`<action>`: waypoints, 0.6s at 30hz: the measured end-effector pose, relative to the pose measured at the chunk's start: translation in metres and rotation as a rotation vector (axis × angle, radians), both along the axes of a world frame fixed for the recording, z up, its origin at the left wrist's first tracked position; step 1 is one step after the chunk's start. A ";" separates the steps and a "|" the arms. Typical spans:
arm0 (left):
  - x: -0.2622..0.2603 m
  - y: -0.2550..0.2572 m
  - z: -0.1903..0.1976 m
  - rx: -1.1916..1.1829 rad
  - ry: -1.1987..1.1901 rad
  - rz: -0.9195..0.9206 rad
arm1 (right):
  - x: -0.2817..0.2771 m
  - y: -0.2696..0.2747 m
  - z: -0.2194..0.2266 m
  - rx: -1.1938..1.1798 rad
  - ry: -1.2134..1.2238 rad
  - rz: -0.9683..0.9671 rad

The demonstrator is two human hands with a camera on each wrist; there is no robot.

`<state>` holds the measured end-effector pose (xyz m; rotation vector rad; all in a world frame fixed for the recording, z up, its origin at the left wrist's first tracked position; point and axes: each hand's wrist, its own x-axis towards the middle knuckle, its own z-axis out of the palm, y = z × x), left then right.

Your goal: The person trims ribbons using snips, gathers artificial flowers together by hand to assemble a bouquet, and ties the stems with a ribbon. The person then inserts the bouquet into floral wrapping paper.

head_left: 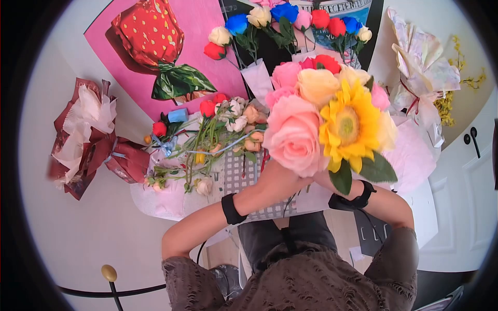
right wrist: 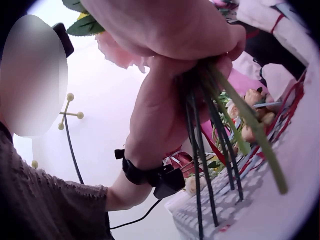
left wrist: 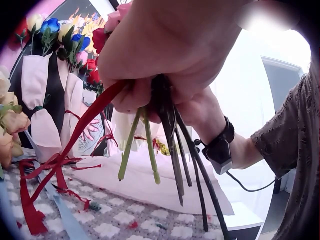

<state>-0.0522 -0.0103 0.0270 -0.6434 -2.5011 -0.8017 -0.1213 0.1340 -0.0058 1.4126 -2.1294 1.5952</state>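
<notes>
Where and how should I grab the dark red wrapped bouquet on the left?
I'd grip the dark red wrapped bouquet around its narrow tied waist, at the pale ribbon, coming in from the side nearest you. The wrapping pinches in there between two flared ends, whose loose paper looks likely to crumple.

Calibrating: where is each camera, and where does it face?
Head: on the head, facing forward and down at the artificial rose-sunflower bouquet; forearms, distressed brown shirt show.
Left wrist: mounted there, facing left hand, green and dark stems; right arm shows.
Right wrist: there, facing right hand; left arm shows.
Wrist views share stems, grey-white checked cloth.
</notes>
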 end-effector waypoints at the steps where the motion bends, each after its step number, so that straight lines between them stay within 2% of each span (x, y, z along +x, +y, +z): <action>1: 0.002 0.001 0.001 0.018 0.027 -0.027 | -0.001 0.007 0.004 0.043 0.129 -0.028; 5: 0.010 0.008 0.002 0.084 -0.052 -0.025 | 0.005 0.008 0.020 0.044 0.004 -0.065; 9: 0.012 0.014 -0.001 0.090 0.042 0.022 | 0.016 0.002 0.032 0.055 -0.188 -0.106; 10: 0.013 0.015 0.002 0.105 -0.132 0.071 | 0.017 -0.002 0.034 -0.020 -0.389 -0.116; 11: 0.015 0.016 0.002 0.119 -0.308 0.121 | 0.008 -0.006 0.019 0.088 -0.469 -0.185; 12: 0.014 0.014 -0.001 0.075 -0.333 0.114 | 0.006 -0.006 0.007 0.011 -0.578 -0.114; 13: 0.014 0.015 -0.010 0.078 -0.342 0.116 | 0.008 -0.009 0.010 -0.067 -0.687 -0.044; 14: 0.012 0.016 -0.020 0.109 -0.275 0.098 | 0.010 -0.006 0.020 -0.063 -0.695 -0.043; 16: 0.011 0.017 -0.036 0.147 -0.218 0.083 | 0.014 0.001 0.038 0.189 -0.881 0.027; 17: 0.012 0.017 -0.041 0.149 -0.292 0.092 | 0.012 0.002 0.036 0.196 -0.890 0.028; 18: 0.012 0.017 -0.046 0.151 -0.367 0.101 | 0.009 0.003 0.031 0.320 -0.894 -0.075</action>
